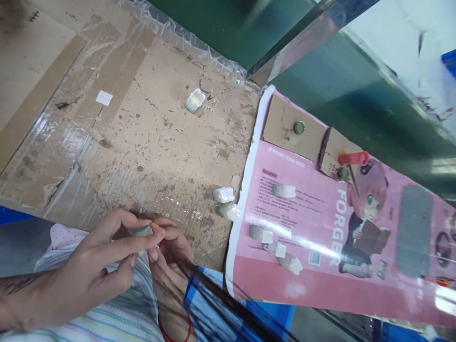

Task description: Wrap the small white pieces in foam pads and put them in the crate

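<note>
Head cam: L hand (103, 259) is pinching a grey-green piece (143, 231) btwn its fingers, R hand (173, 248) sitting curled beside it, grip unclear. Fingers are hiding part of the piece; blurred hair (223, 293) is crossing R hand.

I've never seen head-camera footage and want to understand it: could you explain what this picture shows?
No machine here: a bare left hand and right hand, filmed by a head-worn camera looking forward and down. The left pinches a small grey-green piece; the right is close against it, its own grip partly hidden. On the worn cardboard ahead lie a similar piece and a flat white square. More such pieces lie on the pink printed sheet and near its edge. Farther back is a red tube-like object.
</note>
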### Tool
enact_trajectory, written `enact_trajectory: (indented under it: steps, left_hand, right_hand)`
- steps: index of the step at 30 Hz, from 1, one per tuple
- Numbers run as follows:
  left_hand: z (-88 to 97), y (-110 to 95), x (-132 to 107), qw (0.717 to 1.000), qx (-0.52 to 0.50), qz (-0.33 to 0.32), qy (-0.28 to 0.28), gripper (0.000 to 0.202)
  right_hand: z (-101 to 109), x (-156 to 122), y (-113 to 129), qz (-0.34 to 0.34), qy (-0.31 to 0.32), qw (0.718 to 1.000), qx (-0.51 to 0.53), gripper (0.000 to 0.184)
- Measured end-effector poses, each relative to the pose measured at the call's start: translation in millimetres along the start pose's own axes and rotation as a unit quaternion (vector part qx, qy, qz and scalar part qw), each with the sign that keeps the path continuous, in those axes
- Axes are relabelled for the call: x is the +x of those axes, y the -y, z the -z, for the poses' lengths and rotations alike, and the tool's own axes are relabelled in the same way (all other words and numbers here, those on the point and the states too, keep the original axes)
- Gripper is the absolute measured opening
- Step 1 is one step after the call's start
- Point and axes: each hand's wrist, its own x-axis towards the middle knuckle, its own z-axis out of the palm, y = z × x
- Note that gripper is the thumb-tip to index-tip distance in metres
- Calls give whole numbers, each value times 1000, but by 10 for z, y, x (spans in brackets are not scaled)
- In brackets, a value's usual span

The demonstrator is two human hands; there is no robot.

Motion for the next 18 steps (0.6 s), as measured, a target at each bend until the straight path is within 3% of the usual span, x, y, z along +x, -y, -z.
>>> enact_trajectory:
  steps: [6,12,15,18]
  left_hand:
    - [21,-32,41,1000,3,-23,3,55]
    - [71,-1,61,998,-60,21,-9,35]
    - [77,19,71,994,-94,49,-21,25]
    - [71,33,67,996,-60,44,-53,22]
  right_hand:
    - [30,13,47,-15,10,999,-32,19]
    - [68,-37,23,-31,16,997,-70,18]
    - [73,-60,34,-7,18,990,-142,16]
    - [91,-94,47,43,25,977,-206,14]
